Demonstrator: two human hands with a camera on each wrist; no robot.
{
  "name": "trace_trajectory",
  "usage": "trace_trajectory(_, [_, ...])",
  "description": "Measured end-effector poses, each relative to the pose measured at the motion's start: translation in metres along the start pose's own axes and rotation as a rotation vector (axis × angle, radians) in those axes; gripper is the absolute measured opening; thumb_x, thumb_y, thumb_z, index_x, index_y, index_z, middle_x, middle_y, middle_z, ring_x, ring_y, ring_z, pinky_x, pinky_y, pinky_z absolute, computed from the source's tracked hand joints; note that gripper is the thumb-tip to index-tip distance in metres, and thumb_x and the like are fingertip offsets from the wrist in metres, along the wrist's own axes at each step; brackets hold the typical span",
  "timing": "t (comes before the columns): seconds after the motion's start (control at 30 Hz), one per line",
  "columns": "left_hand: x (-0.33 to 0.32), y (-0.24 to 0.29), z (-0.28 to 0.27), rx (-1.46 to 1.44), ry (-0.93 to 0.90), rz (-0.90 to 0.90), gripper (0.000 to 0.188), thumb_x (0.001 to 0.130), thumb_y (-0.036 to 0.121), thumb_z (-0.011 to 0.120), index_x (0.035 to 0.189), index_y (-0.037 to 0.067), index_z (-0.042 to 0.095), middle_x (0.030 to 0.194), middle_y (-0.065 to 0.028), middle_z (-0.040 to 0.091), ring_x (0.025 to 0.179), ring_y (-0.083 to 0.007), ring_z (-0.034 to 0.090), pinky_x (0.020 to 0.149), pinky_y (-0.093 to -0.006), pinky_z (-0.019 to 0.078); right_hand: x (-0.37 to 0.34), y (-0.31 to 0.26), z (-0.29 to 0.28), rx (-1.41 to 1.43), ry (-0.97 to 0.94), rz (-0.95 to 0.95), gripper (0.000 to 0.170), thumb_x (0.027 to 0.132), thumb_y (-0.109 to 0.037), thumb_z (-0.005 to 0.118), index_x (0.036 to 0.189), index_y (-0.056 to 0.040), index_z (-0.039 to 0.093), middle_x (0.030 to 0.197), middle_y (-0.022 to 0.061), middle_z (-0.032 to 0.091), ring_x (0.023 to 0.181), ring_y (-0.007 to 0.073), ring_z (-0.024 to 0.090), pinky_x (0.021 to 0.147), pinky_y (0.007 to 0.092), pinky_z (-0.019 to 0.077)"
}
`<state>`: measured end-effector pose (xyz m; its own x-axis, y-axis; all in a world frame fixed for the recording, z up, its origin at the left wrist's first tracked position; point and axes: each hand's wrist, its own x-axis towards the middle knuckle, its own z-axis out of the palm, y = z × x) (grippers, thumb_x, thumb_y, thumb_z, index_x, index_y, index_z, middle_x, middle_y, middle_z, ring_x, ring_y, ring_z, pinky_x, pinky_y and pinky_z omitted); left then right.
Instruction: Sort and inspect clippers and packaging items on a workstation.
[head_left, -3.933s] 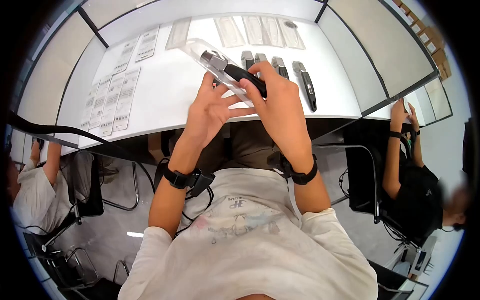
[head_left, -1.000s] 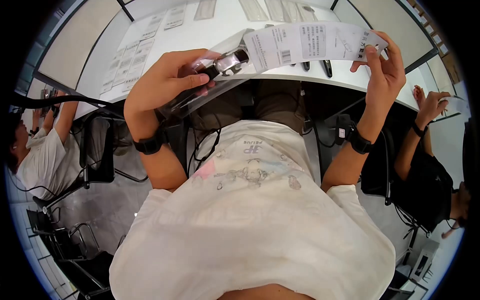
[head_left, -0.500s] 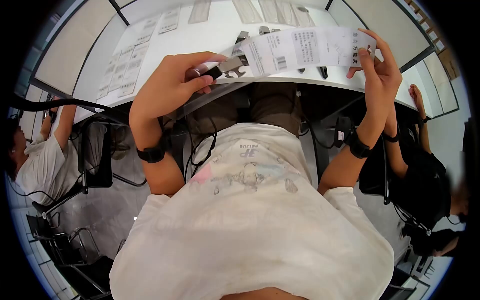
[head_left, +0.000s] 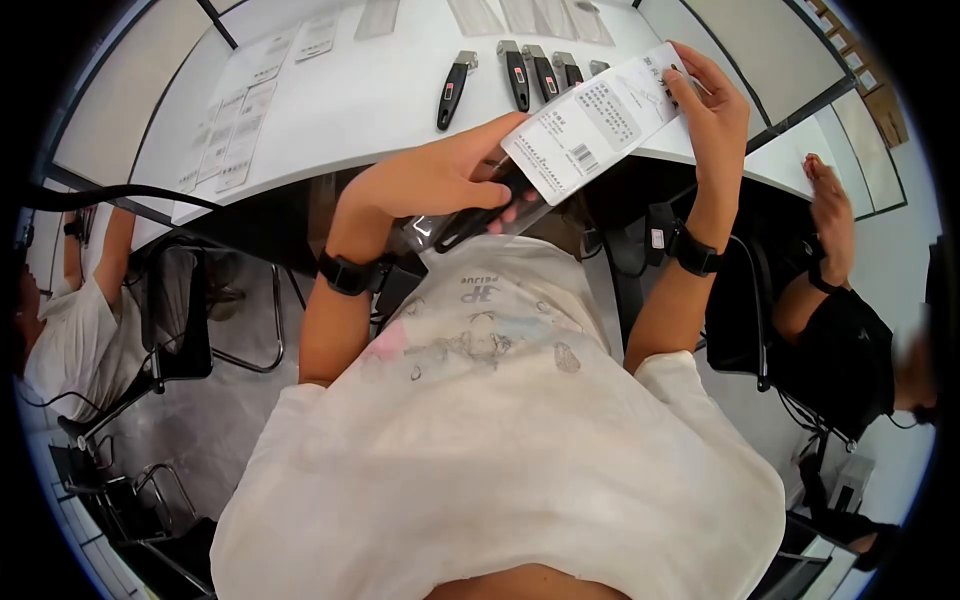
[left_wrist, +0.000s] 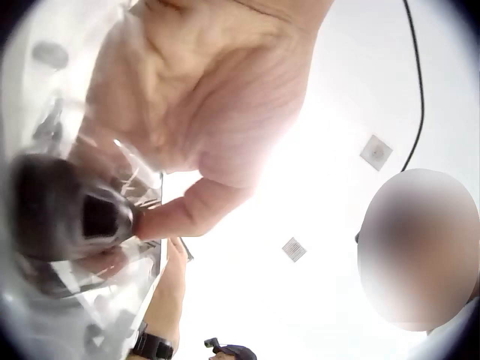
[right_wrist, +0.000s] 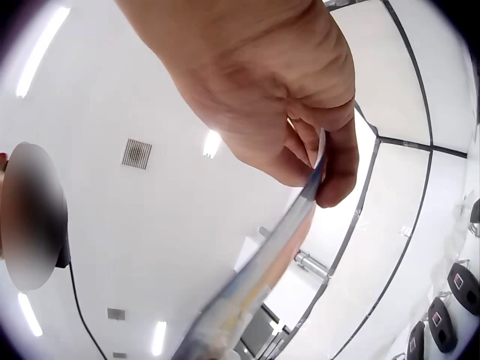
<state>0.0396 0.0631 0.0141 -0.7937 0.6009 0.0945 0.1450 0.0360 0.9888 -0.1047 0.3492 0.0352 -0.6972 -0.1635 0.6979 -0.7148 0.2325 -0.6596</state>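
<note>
Left hand (head_left: 420,180), wrist bent inward, grips a black-handled tool (head_left: 462,229) in clear plastic packaging (head_left: 415,232) by the white bench's (head_left: 345,110) near edge. Right hand (head_left: 718,118), raised higher, pinches its white printed card (head_left: 570,145). The long axis slants, card up rightward, black end toward the shirt (head_left: 490,420).

Left hand (head_left: 420,185): by the table's (head_left: 340,110) near edge, fingers and thumb curled
Right hand (head_left: 717,120): toward the table's right side, pinching
Forearms (head_left: 335,325): both reaching tableward
</note>
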Motion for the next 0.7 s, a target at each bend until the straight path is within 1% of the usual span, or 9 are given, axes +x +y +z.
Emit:
trace_trajectory(0.07, [0.006, -0.004, 0.007, 0.073, -0.011, 0.038, 0.072, 0.095, 0.010, 0.065, 0.155, 0.002, 0.027, 0.110, -0.0092, 0.061, 0.078, -0.0155, 0.058, 0.076, -0.0299, 0.0499, -0.002, -0.001, -0.002, -0.016, 0.003, -0.009, 0.035, 0.091, -0.007, 0.071, 0.126, -0.0024, 0.070, 0.112, 0.0139, 0.072, 0.100, 0.0170, 0.068, 0.088, 0.0289, 0.0539])
trace_trajectory(0.2, [0.015, -0.002, 0.016, -0.067, -0.040, -0.135, 0.081, 0.094, 0.024, 0.070, 0.158, 0.004, 0.025, 0.122, -0.0090, 0.060, 0.094, -0.0119, 0.057, 0.080, -0.0279, 0.0486, -0.003, -0.012, -0.007, -0.010, -0.045, 0.081, 0.034, 0.092, -0.009, 0.072, 0.124, -0.0012, 0.071, 0.112, 0.0133, 0.073, 0.098, 0.0168, 0.069, 0.088, 0.0287, 0.0535])
trace_trajectory(0.27, [0.017, 0.000, 0.022, -0.029, 0.109, -0.141, 0.080, 0.095, 0.027, 0.070, 0.158, 0.003, 0.026, 0.126, -0.0094, 0.060, 0.103, -0.0107, 0.056, 0.083, -0.0261, 0.0496, -0.003, -0.008, -0.006, 0.140, -0.237, 0.124, 0.032, 0.093, -0.010, 0.071, 0.124, -0.0013, 0.071, 0.109, 0.0104, 0.074, 0.093, 0.0138, 0.068, 0.083, 0.0267, 0.0531])
trace_trajectory(0.3, [0.021, -0.007, 0.027, -0.187, 0.140, -0.049, 0.079, 0.096, 0.028, 0.070, 0.157, 0.002, 0.027, 0.128, -0.0102, 0.060, 0.106, -0.0110, 0.059, 0.085, -0.0239, 0.0507, -0.004, -0.010, 0.000, 0.133, -0.299, 0.073, 0.031, 0.096, -0.013, 0.069, 0.125, -0.0013, 0.071, 0.104, 0.0063, 0.074, 0.089, 0.0109, 0.066, 0.079, 0.0247, 0.0515])
trace_trajectory(0.4, [0.022, -0.009, 0.022, -0.206, 0.180, -0.094, 0.079, 0.096, 0.027, 0.069, 0.157, 0.001, 0.027, 0.130, -0.0109, 0.061, 0.110, -0.0114, 0.061, 0.087, -0.0238, 0.0523, -0.007, -0.012, 0.019, 0.112, -0.452, 0.075, 0.031, 0.099, -0.018, 0.066, 0.127, -0.0082, 0.072, 0.098, 0.0032, 0.074, 0.084, 0.0076, 0.061, 0.077, 0.0233, 0.0493])
trace_trajectory(0.43, [0.020, -0.005, 0.024, -0.234, 0.213, -0.088, 0.078, 0.095, 0.026, 0.070, 0.156, 0.002, 0.028, 0.130, -0.0104, 0.061, 0.106, -0.0117, 0.064, 0.085, -0.0248, 0.0541, -0.011, -0.016, 0.028, 0.123, -0.453, -0.020, 0.031, 0.099, -0.019, 0.066, 0.128, -0.0113, 0.071, 0.096, 0.0022, 0.073, 0.081, 0.0062, 0.058, 0.074, 0.0231, 0.0485])
trace_trajectory(0.57, [0.019, -0.008, 0.018, -0.262, 0.272, -0.109, 0.077, 0.094, 0.021, 0.071, 0.157, 0.004, 0.028, 0.130, -0.0103, 0.060, 0.105, -0.0125, 0.064, 0.085, -0.0267, 0.0554, -0.015, -0.028, 0.038, 0.059, -0.553, 0.017, 0.033, 0.100, -0.021, 0.065, 0.131, -0.0125, 0.070, 0.096, 0.0017, 0.072, 0.080, 0.0060, 0.059, 0.069, 0.0229, 0.0497])
trace_trajectory(0.67, [0.018, -0.010, 0.019, -0.232, 0.281, -0.042, 0.079, 0.093, 0.018, 0.072, 0.157, 0.004, 0.028, 0.131, -0.0105, 0.059, 0.109, -0.0136, 0.063, 0.088, -0.0279, 0.0549, -0.015, -0.037, 0.034, 0.141, -0.524, 0.060, 0.033, 0.100, -0.022, 0.064, 0.131, -0.0092, 0.070, 0.085, 0.0011, 0.066, 0.069, 0.0048, 0.055, 0.060, 0.0221, 0.0445])
trace_trajectory(0.7, [0.018, -0.010, 0.019, -0.200, 0.252, -0.038, 0.079, 0.093, 0.017, 0.072, 0.157, 0.004, 0.028, 0.132, -0.0108, 0.059, 0.111, -0.0140, 0.062, 0.090, -0.0284, 0.0544, -0.014, -0.037, 0.031, 0.197, -0.568, 0.207, 0.033, 0.100, -0.023, 0.065, 0.129, -0.0064, 0.070, 0.086, 0.0033, 0.067, 0.062, 0.0065, 0.055, 0.054, 0.0221, 0.0461])
